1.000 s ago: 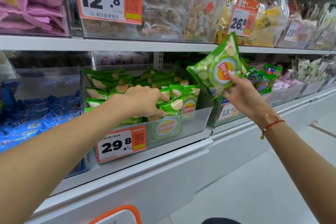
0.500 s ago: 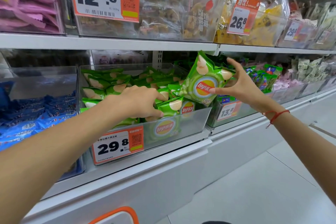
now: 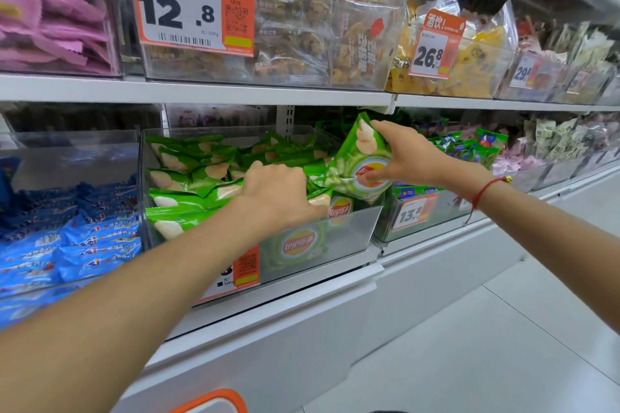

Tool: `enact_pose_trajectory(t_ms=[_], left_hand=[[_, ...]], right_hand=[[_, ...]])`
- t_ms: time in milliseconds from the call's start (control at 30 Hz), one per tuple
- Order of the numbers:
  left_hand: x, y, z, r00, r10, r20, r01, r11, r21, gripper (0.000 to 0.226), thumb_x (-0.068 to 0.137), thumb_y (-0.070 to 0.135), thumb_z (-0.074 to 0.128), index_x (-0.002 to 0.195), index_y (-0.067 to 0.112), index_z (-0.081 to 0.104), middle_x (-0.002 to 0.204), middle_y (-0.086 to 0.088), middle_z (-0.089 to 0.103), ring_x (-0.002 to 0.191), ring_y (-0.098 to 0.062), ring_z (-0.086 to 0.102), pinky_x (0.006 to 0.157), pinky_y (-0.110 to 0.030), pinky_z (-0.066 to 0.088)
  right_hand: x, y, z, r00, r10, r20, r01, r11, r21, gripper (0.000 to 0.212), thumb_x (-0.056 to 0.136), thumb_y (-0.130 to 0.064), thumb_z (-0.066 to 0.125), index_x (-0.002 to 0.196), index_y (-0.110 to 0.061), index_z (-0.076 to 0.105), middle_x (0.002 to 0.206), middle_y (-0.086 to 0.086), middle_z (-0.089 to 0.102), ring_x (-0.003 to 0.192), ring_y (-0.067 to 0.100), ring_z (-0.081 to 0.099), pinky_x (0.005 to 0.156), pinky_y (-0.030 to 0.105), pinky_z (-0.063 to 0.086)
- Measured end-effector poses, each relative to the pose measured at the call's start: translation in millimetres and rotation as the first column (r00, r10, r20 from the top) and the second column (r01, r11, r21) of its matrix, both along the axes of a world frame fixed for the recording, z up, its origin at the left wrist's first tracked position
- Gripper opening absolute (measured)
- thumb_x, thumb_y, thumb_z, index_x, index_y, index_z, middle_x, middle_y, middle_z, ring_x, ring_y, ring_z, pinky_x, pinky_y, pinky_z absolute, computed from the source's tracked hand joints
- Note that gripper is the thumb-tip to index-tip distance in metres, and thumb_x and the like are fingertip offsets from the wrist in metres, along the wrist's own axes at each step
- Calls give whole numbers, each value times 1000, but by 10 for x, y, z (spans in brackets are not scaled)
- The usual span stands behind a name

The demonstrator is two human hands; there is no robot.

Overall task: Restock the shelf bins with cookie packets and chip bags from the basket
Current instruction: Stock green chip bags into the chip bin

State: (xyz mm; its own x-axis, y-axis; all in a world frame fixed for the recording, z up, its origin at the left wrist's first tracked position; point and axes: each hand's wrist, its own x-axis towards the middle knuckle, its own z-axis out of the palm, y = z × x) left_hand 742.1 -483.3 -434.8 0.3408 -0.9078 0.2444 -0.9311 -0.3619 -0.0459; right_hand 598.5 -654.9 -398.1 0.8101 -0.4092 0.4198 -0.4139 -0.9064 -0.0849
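A clear shelf bin [image 3: 352, 231] on the middle shelf holds several green chip bags [image 3: 188, 174]. My left hand [image 3: 278, 194] presses down on the bags at the bin's front, its fingers bent into the pile and hidden behind the back of the hand. My right hand [image 3: 412, 157] pinches one more green chip bag [image 3: 359, 157] between thumb and fingers. That bag stands tilted over the bin's right end and touches the bags below it. The orange rim of the basket [image 3: 214, 401] shows at the bottom edge.
Blue packets [image 3: 77, 238] fill the bin to the left. To the right stands a bin with a 13.8 price tag [image 3: 416, 214]. The upper shelf [image 3: 235, 94] hangs close above the bin. A pale floor [image 3: 469, 345] lies to the right.
My right hand has carried the chip bag leftward and down from in front of the right bin into the chip bin's right end. My left hand has stayed on the pile.
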Motion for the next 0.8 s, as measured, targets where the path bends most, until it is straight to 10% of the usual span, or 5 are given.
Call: enact_pose_trajectory(t_ms=[367,800], left_hand=[[71,-34,-60,998,53,45,-48,993,-106,42,89,58,48,95,19,61,103,-6,65,99,-30,60,72,-31,31],[66,-23,-60,996,73,-59,-79,991,-106,43,84,64,51,77,22,55,78,0,51,76,-26,47,67,-30,34]], right_hand=[[-267,155,-79,975,186,-124,-207,958,-196,71,65,-27,86,128,-19,54,119,-1,58,107,20,54,93,37,39],[232,76,5,887,85,-455,-134,988,-76,81,71,-31,82,137,-12,41,128,4,50,117,23,47,85,26,33]])
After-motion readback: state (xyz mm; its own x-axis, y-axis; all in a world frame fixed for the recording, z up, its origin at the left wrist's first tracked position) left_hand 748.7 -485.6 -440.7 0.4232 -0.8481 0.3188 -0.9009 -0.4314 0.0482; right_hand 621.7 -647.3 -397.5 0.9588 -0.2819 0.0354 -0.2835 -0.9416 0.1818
